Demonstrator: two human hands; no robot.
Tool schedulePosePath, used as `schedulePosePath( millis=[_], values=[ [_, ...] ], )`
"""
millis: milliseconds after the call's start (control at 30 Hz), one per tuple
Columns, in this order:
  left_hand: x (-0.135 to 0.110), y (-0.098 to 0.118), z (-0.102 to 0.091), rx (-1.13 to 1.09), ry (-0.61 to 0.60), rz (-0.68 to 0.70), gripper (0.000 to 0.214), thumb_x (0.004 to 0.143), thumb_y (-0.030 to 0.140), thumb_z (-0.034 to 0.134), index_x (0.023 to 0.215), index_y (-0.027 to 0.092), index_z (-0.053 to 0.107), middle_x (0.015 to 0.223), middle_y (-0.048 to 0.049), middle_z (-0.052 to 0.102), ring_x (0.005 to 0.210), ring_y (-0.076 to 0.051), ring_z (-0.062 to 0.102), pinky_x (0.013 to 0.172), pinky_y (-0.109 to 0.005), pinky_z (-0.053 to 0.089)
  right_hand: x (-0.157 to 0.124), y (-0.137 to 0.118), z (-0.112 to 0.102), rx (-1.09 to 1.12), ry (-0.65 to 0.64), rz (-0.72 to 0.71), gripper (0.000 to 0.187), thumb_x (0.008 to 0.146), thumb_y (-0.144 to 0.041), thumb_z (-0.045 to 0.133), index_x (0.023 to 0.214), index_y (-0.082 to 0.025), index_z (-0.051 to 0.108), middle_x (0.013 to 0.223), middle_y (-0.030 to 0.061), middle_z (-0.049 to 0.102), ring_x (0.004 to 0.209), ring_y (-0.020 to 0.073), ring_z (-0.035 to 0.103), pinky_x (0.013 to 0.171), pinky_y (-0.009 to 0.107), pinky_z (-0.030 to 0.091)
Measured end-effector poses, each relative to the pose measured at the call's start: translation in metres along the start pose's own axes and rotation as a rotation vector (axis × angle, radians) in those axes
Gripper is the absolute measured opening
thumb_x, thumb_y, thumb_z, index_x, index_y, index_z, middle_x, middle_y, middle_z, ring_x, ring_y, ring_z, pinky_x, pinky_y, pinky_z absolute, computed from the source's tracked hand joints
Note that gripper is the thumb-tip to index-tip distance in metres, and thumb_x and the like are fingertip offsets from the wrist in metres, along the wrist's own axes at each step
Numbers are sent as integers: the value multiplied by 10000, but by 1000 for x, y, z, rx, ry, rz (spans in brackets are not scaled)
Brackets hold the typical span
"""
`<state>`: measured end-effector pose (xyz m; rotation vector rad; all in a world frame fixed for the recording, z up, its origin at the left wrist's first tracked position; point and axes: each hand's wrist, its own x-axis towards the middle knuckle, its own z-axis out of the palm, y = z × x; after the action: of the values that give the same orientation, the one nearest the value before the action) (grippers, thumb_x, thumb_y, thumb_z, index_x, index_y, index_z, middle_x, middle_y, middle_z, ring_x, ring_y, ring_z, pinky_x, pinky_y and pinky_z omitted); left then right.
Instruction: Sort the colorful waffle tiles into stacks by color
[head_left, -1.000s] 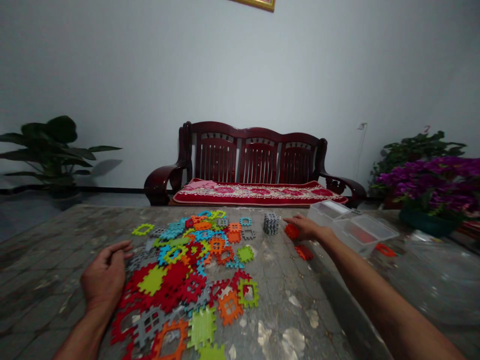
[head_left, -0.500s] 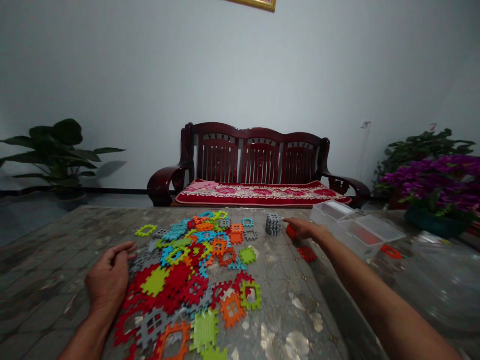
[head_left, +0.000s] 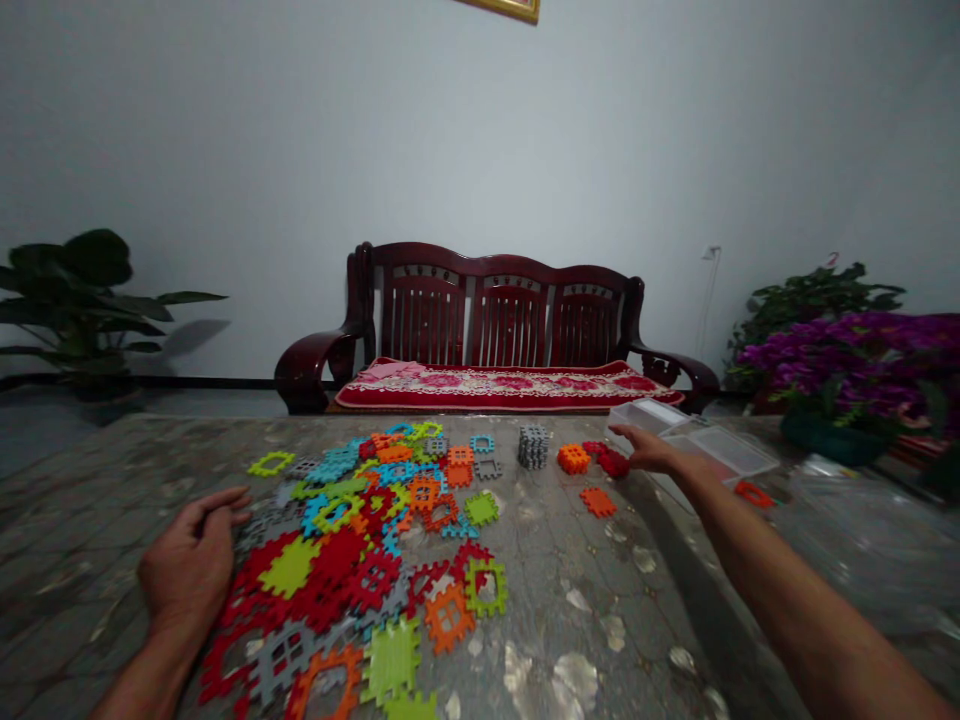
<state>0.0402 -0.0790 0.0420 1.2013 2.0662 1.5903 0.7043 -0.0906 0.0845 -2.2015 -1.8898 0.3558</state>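
"Grip check: right grip (head_left: 646, 452)?"

"Right grip is standing open, fingers stretching forward and holding nothing I can confirm. It is hovering at a cluster of red interlocking plastic tiles (head_left: 612, 462); whether it is touching them cannot be told from this view."

"Left grip (head_left: 191, 562)?"

"Left grip is resting palm-down on the table (head_left: 555, 610), fingers loosely curled and empty, lying against the edge of a heaped pile of multicoloured tiles (head_left: 352, 545)."

"Items around the right grip?"

"An orange tile block (head_left: 574, 459) and a flat orange tile (head_left: 598, 502) are lying just beside it. A grey tile stack (head_left: 533, 447) is standing upright further left. A clear plastic box (head_left: 694, 437) is sitting past the fingers, with a red tile (head_left: 753, 493) lying just beside it."

"Beyond the table?"

"A dark wooden bench (head_left: 502, 315) with a red cushion (head_left: 495, 388) is standing against the wall."
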Motion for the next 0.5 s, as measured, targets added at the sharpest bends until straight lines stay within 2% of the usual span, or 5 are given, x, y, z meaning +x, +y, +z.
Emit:
schedulePosePath(
  millis=[100, 233, 367, 500],
  values=[
    [1, -2, 0, 12, -1, 2, 386, 817, 378, 503, 1038, 212, 774, 862, -50, 803, 983, -284, 760, 906, -393, 586, -2, -2, 10, -49, -9, 51, 871, 741, -183, 727, 1584, -124, 520, 1631, 173, 526, 1501, 321, 516, 1257, 400, 390],
    [2, -5, 1, 36, -6, -9, 420, 831, 401, 505, 1091, 210, 775, 907, -53, 810, 959, -284, 755, 888, -390, 586, 10, -14, 22, -84, 5, 109, 825, 808, -211, 683, 1607, -139, 494, 1612, 155, 555, 1469, 298, 552, 1203, 349, 436],
    [3, -5, 0, 49, -19, -25, 449, 832, 404, 494, 1119, 204, 775, 907, -64, 806, 991, -292, 753, 890, -383, 574, 24, -22, 35, -129, 15, 195, 801, 849, -361, 701, 1599, -154, 510, 1530, 185, 629, 1357, 344, 645, 1100, 399, 517],
    [4, -6, 0, 76, -24, -14, 453, 842, 411, 491, 1130, 208, 776, 903, -64, 810, 951, -283, 751, 792, -344, 552, 28, -25, 48, -173, 42, 211, 686, 906, -518, 630, 1511, -195, 609, 1341, 193, 745, 1194, 369, 729, 969, 445, 567]
  ],
)
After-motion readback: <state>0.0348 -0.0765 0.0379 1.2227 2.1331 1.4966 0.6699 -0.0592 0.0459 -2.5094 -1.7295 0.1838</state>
